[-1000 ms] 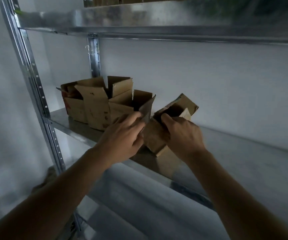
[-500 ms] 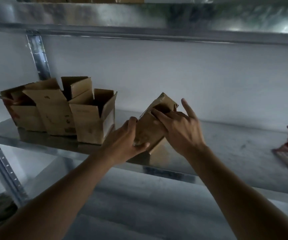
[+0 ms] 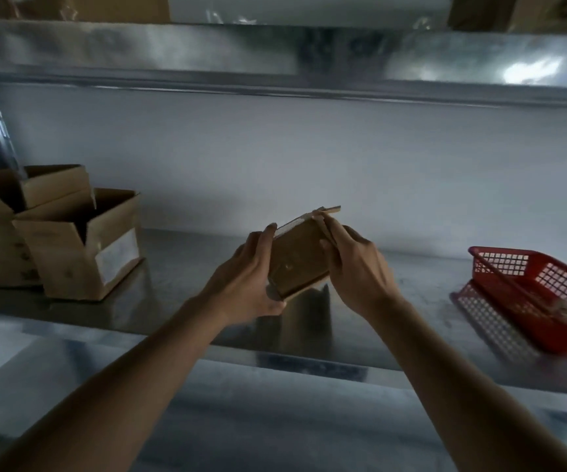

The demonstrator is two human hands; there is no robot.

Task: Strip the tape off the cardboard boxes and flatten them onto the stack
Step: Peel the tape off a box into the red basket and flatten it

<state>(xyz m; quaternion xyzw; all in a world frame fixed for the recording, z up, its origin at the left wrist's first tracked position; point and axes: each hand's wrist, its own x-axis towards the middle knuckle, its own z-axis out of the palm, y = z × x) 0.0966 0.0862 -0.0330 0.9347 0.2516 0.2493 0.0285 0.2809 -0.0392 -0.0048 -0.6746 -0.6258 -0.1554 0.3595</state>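
Your left hand (image 3: 244, 284) grips the small cardboard box (image 3: 297, 262) from its left side: fingers curled round the edge, fingertips up at the top corner, thumb hidden behind or under the box. Your right hand (image 3: 360, 270) clamps the right side, fingers (image 3: 329, 233) bent and pressed along the upper right edge, near the flap (image 3: 326, 210) that sticks up there. Both hands are closed on the box, no slack in either.

The box is held tilted in the air, above the metal shelf (image 3: 394, 291) and not touching it, roughly mid-frame. Its top edge shows a pale strip; can't tell whether that's tape or bare board. Whether the box is partly collapsed is also unclear from this angle.

On the left of the shelf sits a group of open boxes (image 3: 70, 253), flaps up, touching each other; the nearest carries a pale label on its side. The leftmost ones are cut off by the frame edge. A red mesh basket (image 3: 530, 277) lies at the right, well apart from your hands, blurred and partly cut off; its contents are too smeared to read. The upper shelf (image 3: 275, 52) has brown cardboard on it, cropped at the top. Lighting is dim throughout.
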